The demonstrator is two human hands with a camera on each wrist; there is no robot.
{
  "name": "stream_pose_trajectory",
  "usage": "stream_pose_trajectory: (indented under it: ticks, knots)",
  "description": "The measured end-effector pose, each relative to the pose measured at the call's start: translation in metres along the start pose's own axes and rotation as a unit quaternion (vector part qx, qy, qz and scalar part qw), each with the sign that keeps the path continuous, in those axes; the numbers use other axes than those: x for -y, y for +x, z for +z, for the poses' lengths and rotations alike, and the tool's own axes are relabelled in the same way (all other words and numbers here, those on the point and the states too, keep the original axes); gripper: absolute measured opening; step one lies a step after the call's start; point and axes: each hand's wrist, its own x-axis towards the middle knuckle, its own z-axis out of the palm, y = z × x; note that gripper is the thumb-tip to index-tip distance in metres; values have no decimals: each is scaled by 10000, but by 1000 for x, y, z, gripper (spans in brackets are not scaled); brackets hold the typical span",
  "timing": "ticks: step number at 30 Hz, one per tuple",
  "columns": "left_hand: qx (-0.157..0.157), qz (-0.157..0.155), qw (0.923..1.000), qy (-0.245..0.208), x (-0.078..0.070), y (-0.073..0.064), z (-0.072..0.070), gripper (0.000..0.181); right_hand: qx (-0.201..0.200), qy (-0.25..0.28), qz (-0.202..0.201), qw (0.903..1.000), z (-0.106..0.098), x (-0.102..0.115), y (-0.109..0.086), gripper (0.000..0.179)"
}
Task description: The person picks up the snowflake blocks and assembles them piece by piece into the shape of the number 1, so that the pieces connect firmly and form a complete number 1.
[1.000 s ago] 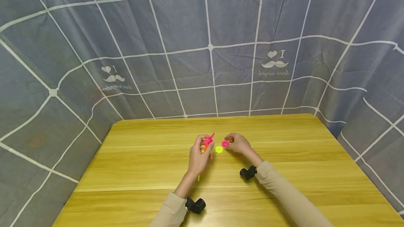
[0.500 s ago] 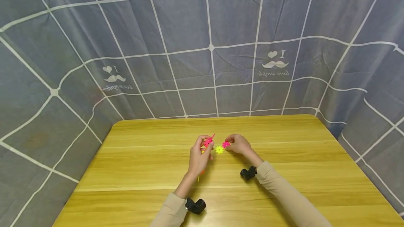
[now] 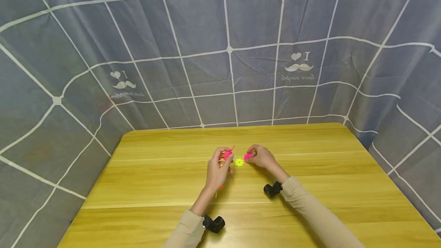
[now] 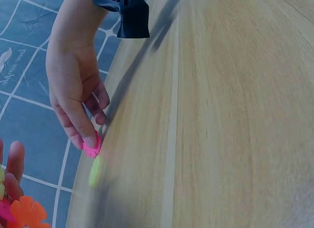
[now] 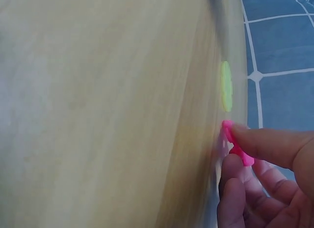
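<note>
My left hand (image 3: 216, 171) grips a joined string of notched, flower-shaped plastic discs; a pink disc (image 3: 226, 155) shows at its fingertips. An orange disc (image 4: 28, 213) of the string shows in the left wrist view, and an orange and yellow end hangs below the hand in the head view. Much of the string is hidden by the palm. To the right, my right hand (image 3: 262, 157) pinches a single pink disc (image 5: 243, 156) between thumb and fingers, tilted up close over the table. A yellow disc (image 3: 239, 162) lies flat on the wood between the two hands.
The wooden table (image 3: 155, 179) stretches out on both sides of the hands. Behind it hangs a grey curtain (image 3: 203, 75) with white lines, down to the table's back edge. Black wrist cameras (image 3: 213, 224) sit at both sleeves.
The pink disc in my right hand has tilted up from nearly flat and shifted slightly right, away from the yellow disc. My left hand has barely moved with its string.
</note>
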Motion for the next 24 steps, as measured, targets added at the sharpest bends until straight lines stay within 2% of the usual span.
stream_pose_trajectory:
  ticks: [7, 14, 18, 21, 24]
  knots:
    - [-23, 2, 9999, 111, 1, 1, 0, 21, 74, 219, -53, 9997, 0, 1, -4, 21]
    - [-102, -4, 9993, 366, -2, -1, 0, 20, -68, 331, -261, 9991, -2, 3, -10, 14]
    - [-168, 67, 9986, 494, -5, -1, 0, 18, -276, 444, -522, 9973, -6, 5, -14, 10]
    - [-236, 119, 9981, 562, -6, 0, 1, 19, -534, 310, -808, 9948, -10, 8, -16, 9]
    - [-295, 83, 9976, 614, -6, 1, 1, 18, -670, 247, -885, 9935, -13, 12, -18, 12]
